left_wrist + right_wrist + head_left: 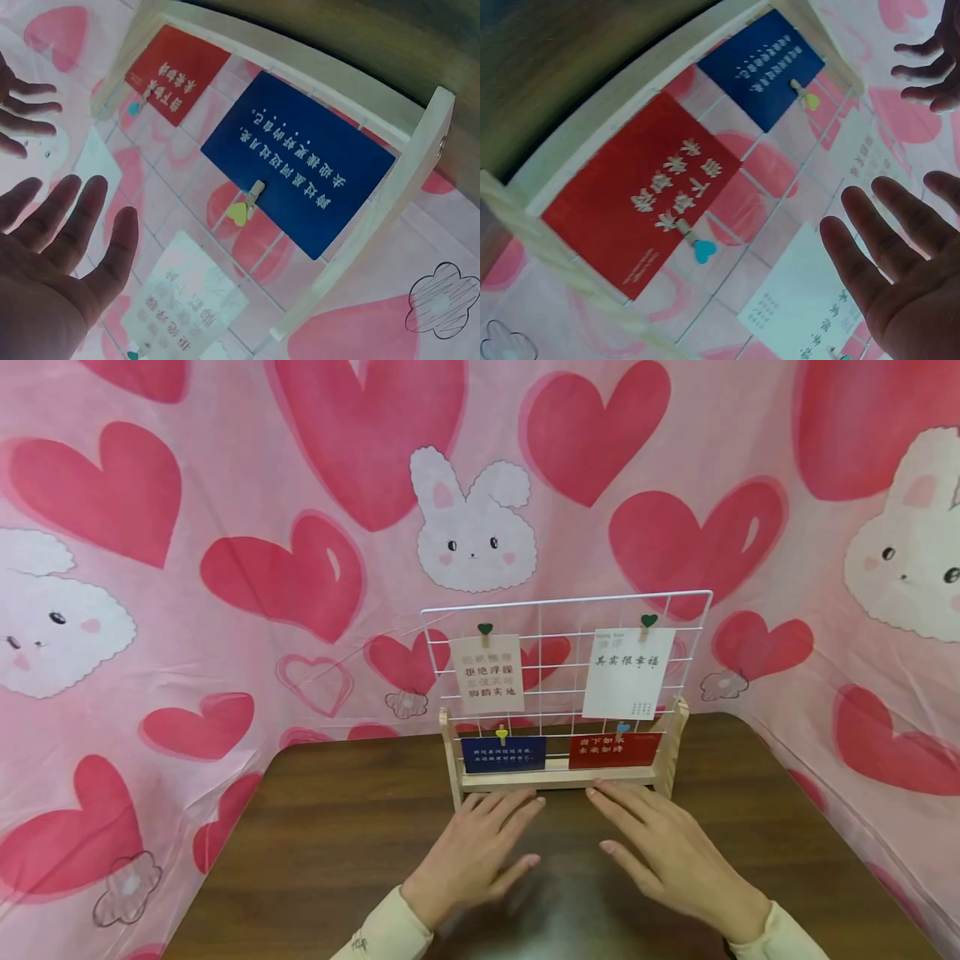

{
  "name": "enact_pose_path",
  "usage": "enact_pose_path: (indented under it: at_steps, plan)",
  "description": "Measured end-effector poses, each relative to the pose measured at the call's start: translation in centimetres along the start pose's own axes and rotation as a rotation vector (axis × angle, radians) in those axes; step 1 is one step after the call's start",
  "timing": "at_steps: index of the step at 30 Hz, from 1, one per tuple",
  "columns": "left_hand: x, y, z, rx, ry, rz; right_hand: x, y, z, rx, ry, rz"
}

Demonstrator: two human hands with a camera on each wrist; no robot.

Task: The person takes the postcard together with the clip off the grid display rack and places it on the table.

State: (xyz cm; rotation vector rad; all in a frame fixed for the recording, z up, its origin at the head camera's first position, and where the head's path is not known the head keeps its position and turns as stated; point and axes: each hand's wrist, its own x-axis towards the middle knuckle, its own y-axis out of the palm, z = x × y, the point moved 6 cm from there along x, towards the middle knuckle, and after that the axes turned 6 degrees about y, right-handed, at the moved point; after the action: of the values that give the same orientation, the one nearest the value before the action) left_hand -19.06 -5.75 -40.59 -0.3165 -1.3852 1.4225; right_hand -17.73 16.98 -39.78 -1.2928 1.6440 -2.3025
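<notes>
Wooden-framed wire rack (564,693) stands just beyond my fingertips on the tabletop (315,835). Left hand (480,843) and right hand (660,847) lie flat, fingers straight, holding nothing. I judge I'm about to take the frame's base; that means curling around it.

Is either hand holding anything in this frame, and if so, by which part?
Nothing is held. The left hand and right hand lie flat and open on the table, their fingertips close to the wooden base of the grid stand, not gripping it.

Four cards (487,674), four heart clips (485,629), one grid stand (564,774), two hands (480,847)
</notes>
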Motion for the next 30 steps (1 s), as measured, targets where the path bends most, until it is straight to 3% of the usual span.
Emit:
enact_pose_path:
  at_steps: [8,16,21,27,30]
  plan:
    - [0.5,-1.2,0.6,-0.014,-0.051,-0.097,2.3,-0.9,0.6,0.081,-0.017,-0.169]
    - [0.7,-2.5,1.6,0.005,-0.150,-0.195,4.5,-1.1,1.2,0.143,-0.001,-0.207]
    - [0.8,-3.0,2.2,-0.053,-0.189,-0.288,5.6,-1.2,1.4,0.186,0.005,-0.255]
    - [0.8,-3.5,3.0,-0.091,-0.231,-0.388,6.8,-1.0,1.4,0.206,0.057,-0.237]
    - [0.9,-3.9,3.5,-0.103,-0.273,-0.405,7.4,-1.0,1.4,0.217,0.068,-0.229]
